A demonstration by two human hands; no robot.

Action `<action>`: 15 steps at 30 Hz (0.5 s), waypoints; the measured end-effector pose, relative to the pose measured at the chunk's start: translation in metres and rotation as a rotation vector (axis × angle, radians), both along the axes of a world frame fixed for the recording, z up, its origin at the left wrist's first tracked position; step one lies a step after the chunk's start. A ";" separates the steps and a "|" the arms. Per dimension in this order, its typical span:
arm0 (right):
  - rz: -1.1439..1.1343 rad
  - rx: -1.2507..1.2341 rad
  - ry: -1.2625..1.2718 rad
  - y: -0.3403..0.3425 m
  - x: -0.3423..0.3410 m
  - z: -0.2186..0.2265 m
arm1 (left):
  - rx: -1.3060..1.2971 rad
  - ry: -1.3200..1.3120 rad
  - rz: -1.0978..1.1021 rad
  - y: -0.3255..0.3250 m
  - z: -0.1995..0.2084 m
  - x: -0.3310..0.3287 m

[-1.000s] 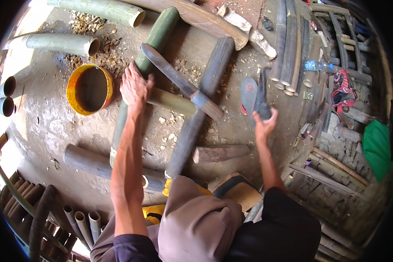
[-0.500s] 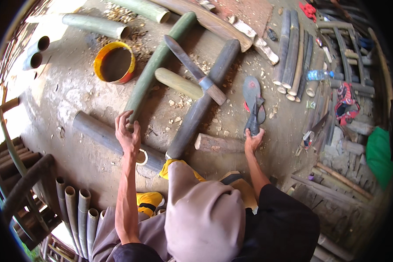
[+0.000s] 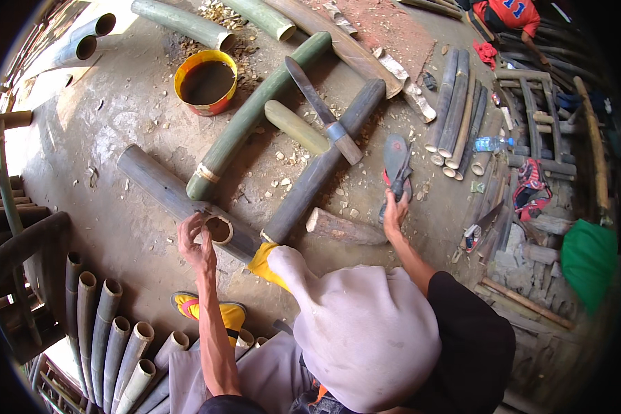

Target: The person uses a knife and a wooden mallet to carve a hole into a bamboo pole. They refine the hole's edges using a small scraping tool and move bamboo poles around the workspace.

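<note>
My right hand [image 3: 395, 210] grips the near end of a dark grey flip-flop [image 3: 396, 153] with red showing at its side, low over the floor. My left hand [image 3: 197, 240], empty with fingers loosely bent, is beside a round hole in a dark bamboo pole [image 3: 160, 185]. Just beyond that hole lies the end of a green bamboo pole [image 3: 259, 119], with a pale cut ring near its tip. A shorter pale bamboo piece [image 3: 293, 125] lies between the green pole and another dark pole [image 3: 300, 196]. Across the latter rests a machete [image 3: 317, 103] with a wooden handle.
A yellow-and-red bucket [image 3: 233, 76] of dark liquid stands far left. A short log [image 3: 345, 228] lies near my right forearm. Bamboo poles [image 3: 452, 103] and a water bottle [image 3: 493, 143] are at right. Upright bamboo tubes [image 3: 107, 310] stand near left. Another person [image 3: 510, 15] is far right.
My left hand has moved nearer, away from the green pole's end, which now shows. My right hand still holds the flip-flop. The view has shifted, and another person shows at far right.
</note>
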State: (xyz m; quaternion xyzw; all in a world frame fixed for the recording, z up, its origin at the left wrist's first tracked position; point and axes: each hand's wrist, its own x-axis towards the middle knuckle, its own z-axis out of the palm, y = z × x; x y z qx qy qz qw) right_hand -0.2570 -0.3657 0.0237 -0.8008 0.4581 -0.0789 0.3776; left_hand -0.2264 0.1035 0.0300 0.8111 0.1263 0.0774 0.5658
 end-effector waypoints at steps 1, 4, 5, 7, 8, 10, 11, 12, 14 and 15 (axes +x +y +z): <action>0.018 -0.076 -0.025 0.019 0.003 -0.003 | 0.009 0.016 -0.003 0.004 -0.001 -0.006; -0.063 -0.226 0.027 0.019 0.008 -0.038 | 0.015 0.033 -0.022 -0.003 -0.003 -0.018; -0.113 -0.209 0.182 0.034 0.015 -0.038 | 0.032 0.041 -0.022 0.004 -0.004 -0.021; -0.143 -0.156 0.224 0.044 0.024 -0.042 | 0.051 0.057 -0.014 0.013 -0.002 -0.027; -0.147 -0.169 0.244 0.042 0.027 -0.045 | 0.030 0.069 -0.001 0.012 0.001 -0.029; -0.106 -0.086 0.260 0.044 0.036 -0.047 | 0.043 0.067 0.024 0.020 -0.004 -0.035; -0.075 -0.014 0.266 0.044 0.038 -0.046 | 0.063 0.069 0.047 0.029 -0.006 -0.039; -0.042 0.044 0.283 0.041 0.038 -0.043 | 0.075 0.064 0.052 0.031 -0.006 -0.042; 0.039 0.062 0.292 0.023 0.038 -0.040 | 0.090 0.054 0.071 0.029 0.002 -0.045; 0.070 0.109 0.309 0.019 0.038 -0.040 | 0.094 0.049 0.089 0.032 0.007 -0.049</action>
